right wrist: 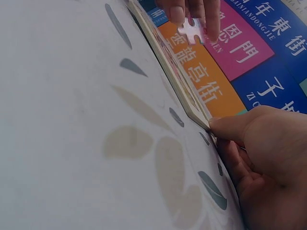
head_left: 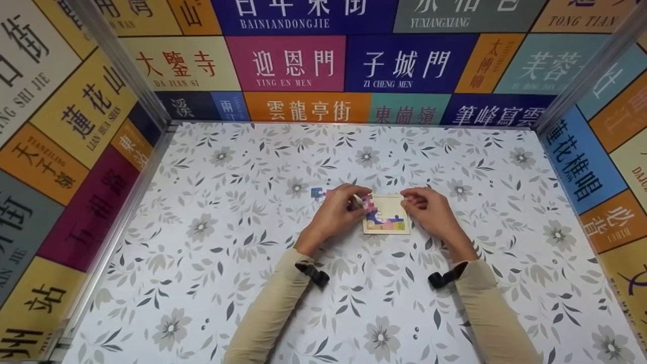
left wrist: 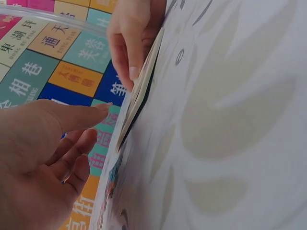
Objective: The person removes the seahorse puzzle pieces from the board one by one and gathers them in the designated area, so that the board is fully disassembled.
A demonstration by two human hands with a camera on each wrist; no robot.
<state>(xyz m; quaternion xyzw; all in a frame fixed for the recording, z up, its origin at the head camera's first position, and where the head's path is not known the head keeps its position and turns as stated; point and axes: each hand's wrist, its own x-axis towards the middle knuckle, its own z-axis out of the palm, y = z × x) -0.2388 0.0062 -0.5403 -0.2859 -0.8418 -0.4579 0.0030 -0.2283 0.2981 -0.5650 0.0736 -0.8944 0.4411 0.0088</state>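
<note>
A small jigsaw puzzle tray (head_left: 387, 232) with a pale wooden rim lies on the table, with colourful pieces along its left and lower sides and bare board at the upper right. My left hand (head_left: 336, 210) is at the tray's left side. In the right wrist view its fingers pinch a jigsaw piece (right wrist: 193, 32), pale side showing, above the tray. My right hand (head_left: 429, 210) grips the tray's right edge, thumb on the rim (right wrist: 204, 122). The left wrist view shows the left hand (left wrist: 53, 148) near the tray (left wrist: 139, 96), its held piece hidden there.
Loose jigsaw pieces (head_left: 317, 193) lie left of the tray, partly behind the left hand. A white cloth with grey leaves and flowers covers the table (head_left: 381, 333). Panels with large lettering (head_left: 285, 63) stand along the back and both sides.
</note>
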